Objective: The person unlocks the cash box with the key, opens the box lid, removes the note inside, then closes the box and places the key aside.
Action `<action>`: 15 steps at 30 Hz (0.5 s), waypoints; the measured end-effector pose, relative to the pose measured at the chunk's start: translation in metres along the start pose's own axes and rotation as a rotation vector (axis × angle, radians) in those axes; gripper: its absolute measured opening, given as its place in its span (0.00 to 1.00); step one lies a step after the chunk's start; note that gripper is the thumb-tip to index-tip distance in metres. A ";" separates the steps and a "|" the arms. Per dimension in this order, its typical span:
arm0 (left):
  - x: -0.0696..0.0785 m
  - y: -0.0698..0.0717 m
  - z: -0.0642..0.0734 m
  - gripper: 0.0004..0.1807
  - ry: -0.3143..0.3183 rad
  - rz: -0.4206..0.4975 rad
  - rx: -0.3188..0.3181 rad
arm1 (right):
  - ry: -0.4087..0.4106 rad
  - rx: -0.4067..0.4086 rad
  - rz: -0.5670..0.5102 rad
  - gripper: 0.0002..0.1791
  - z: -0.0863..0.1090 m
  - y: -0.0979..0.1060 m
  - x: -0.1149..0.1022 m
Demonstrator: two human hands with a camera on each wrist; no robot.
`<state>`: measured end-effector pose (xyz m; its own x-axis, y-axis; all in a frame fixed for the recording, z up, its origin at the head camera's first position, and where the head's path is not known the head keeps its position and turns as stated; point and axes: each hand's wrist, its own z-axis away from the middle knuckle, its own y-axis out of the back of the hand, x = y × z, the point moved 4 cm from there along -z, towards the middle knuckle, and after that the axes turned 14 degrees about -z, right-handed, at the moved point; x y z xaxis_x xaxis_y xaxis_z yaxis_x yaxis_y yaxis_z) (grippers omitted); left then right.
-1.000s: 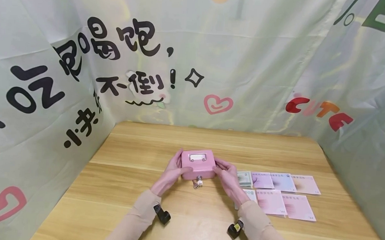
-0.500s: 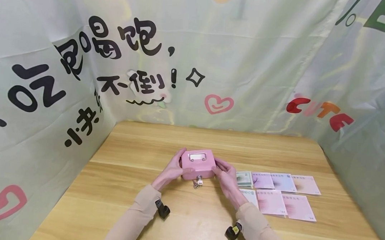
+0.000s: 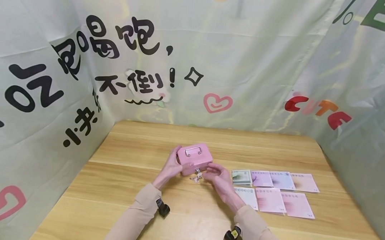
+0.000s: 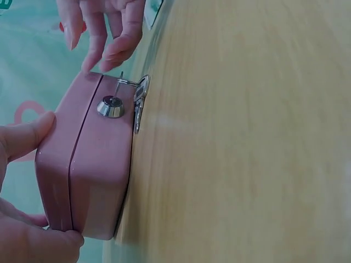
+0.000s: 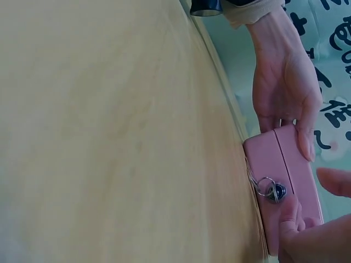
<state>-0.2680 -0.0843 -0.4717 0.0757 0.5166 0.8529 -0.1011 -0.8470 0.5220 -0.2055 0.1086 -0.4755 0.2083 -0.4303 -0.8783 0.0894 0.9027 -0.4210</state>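
Observation:
A pink cash box with a folding metal handle on its lid sits on the table, turned at a slight angle. My left hand grips its left end, thumb over the lid and fingers along the side. In the left wrist view, a key stands in the round silver lock, and a spare key dangles from the ring. My right hand is at the front right corner, fingers loosely bent, a fingertip right at the box's edge. The lid is down.
Two rows of play banknotes lie on the right of the wooden table, among them a green note, a blue note and a pink note. Printed fabric walls rise behind and at both sides.
The box has turned counterclockwise, its right end swinging away, and shifted slightly left. My right hand has loosened from its right side and come round to the front corner near the keys.

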 end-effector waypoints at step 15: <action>0.002 0.000 0.003 0.55 -0.052 -0.050 0.047 | 0.011 -0.027 0.222 0.22 -0.015 -0.002 0.012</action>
<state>-0.2646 -0.0840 -0.4701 0.1309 0.5521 0.8235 -0.0497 -0.8259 0.5616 -0.2179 0.1014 -0.4884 0.2097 -0.2209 -0.9525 0.0160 0.9748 -0.2226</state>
